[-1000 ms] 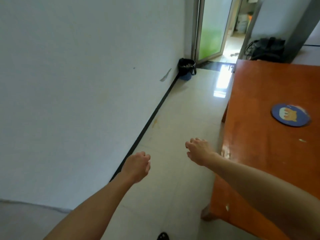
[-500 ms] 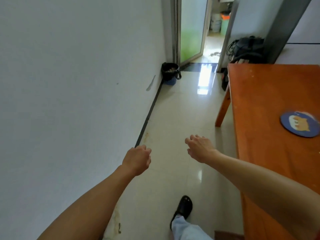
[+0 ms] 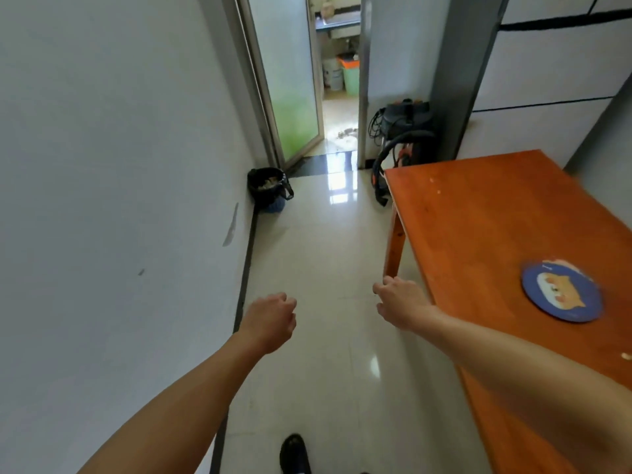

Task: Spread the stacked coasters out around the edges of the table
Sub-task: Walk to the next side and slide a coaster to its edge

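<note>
Walking beside the table (image 3: 478, 217), we had advanced toward its far corner; our left hand (image 3: 270, 323) and right hand (image 3: 400, 306) hung loosely curled, empty; one coaster (image 3: 561, 290) already laid, stack unseen.

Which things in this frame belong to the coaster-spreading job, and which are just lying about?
Part of the job:
coaster, lying flat on the table
left hand and right hand, both holding nothing

Just lying about:
black bin by the wall
black machine with a hose beyond the table
green bin through the doorway
</note>
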